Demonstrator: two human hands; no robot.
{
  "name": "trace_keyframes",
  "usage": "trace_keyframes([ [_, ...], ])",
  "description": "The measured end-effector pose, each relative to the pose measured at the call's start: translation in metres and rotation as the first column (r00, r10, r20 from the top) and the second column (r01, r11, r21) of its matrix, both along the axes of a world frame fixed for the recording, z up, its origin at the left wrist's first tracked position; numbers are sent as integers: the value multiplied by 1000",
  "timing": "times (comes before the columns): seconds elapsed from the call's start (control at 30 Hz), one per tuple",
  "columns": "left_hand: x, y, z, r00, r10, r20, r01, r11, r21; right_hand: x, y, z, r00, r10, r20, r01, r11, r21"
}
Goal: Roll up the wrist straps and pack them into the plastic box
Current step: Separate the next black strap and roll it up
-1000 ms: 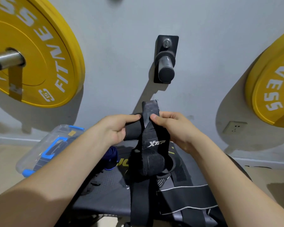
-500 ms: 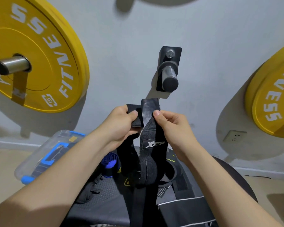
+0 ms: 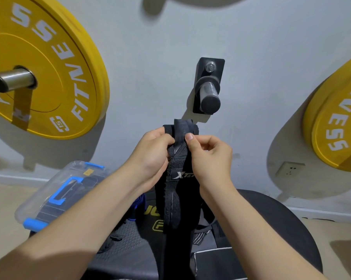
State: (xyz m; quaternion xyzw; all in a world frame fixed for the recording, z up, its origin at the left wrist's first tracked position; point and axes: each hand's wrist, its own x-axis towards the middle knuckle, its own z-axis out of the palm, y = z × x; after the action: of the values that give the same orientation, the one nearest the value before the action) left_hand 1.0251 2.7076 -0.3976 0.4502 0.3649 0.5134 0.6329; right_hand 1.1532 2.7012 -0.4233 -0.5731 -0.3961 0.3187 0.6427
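Two curled hands [image 3: 152,156] [image 3: 211,160] atop wrist strap [image 3: 178,199]

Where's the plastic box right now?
Head view, lower left: the plastic box sits just outside the left forearm, below the left-hand yellow weight plate on the wall.

The wrist strap [image 3: 178,178] hung at the centre, held up between the left hand [image 3: 152,156] and the right hand [image 3: 211,158], above the surface [image 3: 281,229]. The plastic box [image 3: 49,197] sat low to the left. On the wall behind, a peg [image 3: 209,93] stood just above the strap, between the left weight plate [image 3: 59,67] and the right weight plate [image 3: 336,134], with a socket [image 3: 289,169] low on the right.
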Motion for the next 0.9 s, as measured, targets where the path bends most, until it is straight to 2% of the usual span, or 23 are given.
trace_keyframes([
  [0.1, 4, -2, 0, 999, 34, 23, -34, 999, -4, -2, 1, 1, 1000, 22, -10, -22, 1000, -22],
  [0.2, 8, 2, -2, 992, 103, 78, -98, 993, -72, -2, 3, 1, 997, 56, 58, -53, 997, -54],
  [0.27, 8, 2, -1, 983, 154, 97, -140, 980, -139, -3, 2, 3, 981, 63, 181, -61, 998, -16],
  [0.37, 7, 1, 0, 966, 222, 130, -187, 952, -241, -8, -2, 7, 863, 59, 502, -114, 990, 80],
  [0.43, 5, 4, -1, 950, 290, 112, -251, 928, -277, -15, -6, 8, 800, 73, 595, -157, 983, 91],
  [0.53, -2, 10, 2, 925, 370, 87, -335, 902, -273, -26, -8, 9, 757, 105, 645, -193, 979, 66],
  [0.7, -11, 15, 12, 898, 424, 119, -380, 882, -277, -37, -5, 13, 800, 116, 589, -208, 974, 90],
  [0.77, -14, 16, 13, 885, 446, 131, -395, 870, -296, -40, -8, 11, 852, 147, 502, -220, 971, 89],
  [0.83, -17, 17, 10, 880, 454, 139, -401, 867, -295, -39, -11, 9, 918, 232, 320, -240, 971, -15],
  [0.9, -18, 14, 7, 898, 422, 121, -376, 882, -283, -32, -14, 10, 909, 367, 200, -330, 924, -193],
])
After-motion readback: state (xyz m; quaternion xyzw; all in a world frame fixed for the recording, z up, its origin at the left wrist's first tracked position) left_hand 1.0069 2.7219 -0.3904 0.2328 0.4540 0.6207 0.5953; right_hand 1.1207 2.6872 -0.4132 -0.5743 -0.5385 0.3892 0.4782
